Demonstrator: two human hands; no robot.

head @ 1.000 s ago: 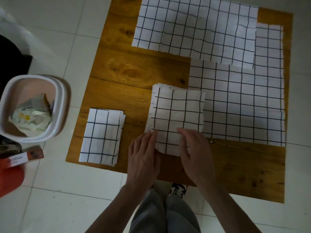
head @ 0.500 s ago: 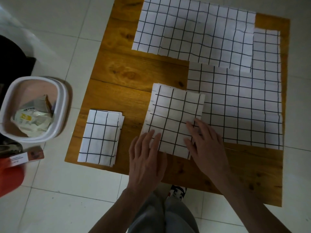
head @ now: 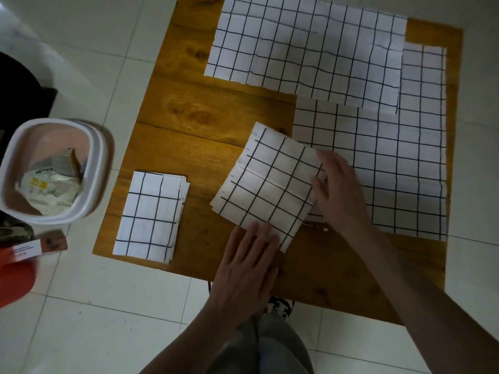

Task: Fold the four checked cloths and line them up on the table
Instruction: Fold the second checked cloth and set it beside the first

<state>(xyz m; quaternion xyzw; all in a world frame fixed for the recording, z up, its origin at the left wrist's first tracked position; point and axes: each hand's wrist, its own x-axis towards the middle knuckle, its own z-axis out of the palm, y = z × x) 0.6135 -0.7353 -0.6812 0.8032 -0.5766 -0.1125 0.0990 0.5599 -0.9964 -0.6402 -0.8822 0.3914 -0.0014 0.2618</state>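
A partly folded checked cloth (head: 270,184) lies skewed at the middle of the wooden table (head: 189,125). My left hand (head: 245,268) lies flat with its fingertips on the cloth's near corner. My right hand (head: 340,190) rests on the cloth's right edge, fingers bent at that edge. A small folded checked cloth (head: 151,214) sits at the table's near left. Two unfolded checked cloths lie flat: one at the back (head: 305,47), one on the right (head: 391,168) partly under it.
A white bin (head: 97,163) holding crumpled wrappers stands on the tiled floor left of the table. A small box (head: 40,244) and a red object (head: 13,279) lie near it. My legs and a shoe (head: 280,306) show below the table's near edge.
The middle cloth has turned clockwise and slid slightly left. My right hand moved from its near edge to its right edge; my left hand stayed at the near corner.
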